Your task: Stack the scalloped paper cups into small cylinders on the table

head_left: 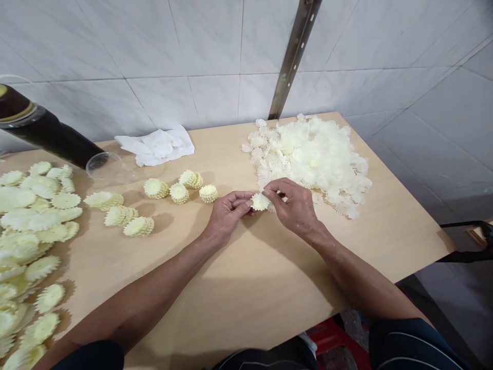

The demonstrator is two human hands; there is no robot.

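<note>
**Both hands pinching one cream petal piece at table centre**

Left hand (227, 210) and right hand (295, 205) meet over the wooden table (250, 288). Fingertips of both are closed on a single small flower piece (260, 201), cream-white, round, with a scalloped, fringed rim; it looks thin and soft, foam or fabric, cannot tell which. Piece is held just above the tabletop, between the two hands.

Just beyond the grip and to its right: loose heap of white pieces (311, 159), same frilled shape, paler, piled untidily; its near edge lies right behind the right fingers. To the left of the grip: three domed stacks (181, 190), yellower and ribbed, then flatter stacks (123, 216) farther left. Far left: spread of larger cream discs (31, 231) with serrated edges.

Behind the stacks: crumpled white cloth (157, 145), clear plastic lid (103, 165), dark cylinder (46, 133) lying tilted. Wall is glossy white tile with a metal strip (292, 56). Nothing lies between the hands and the heap.
</note>
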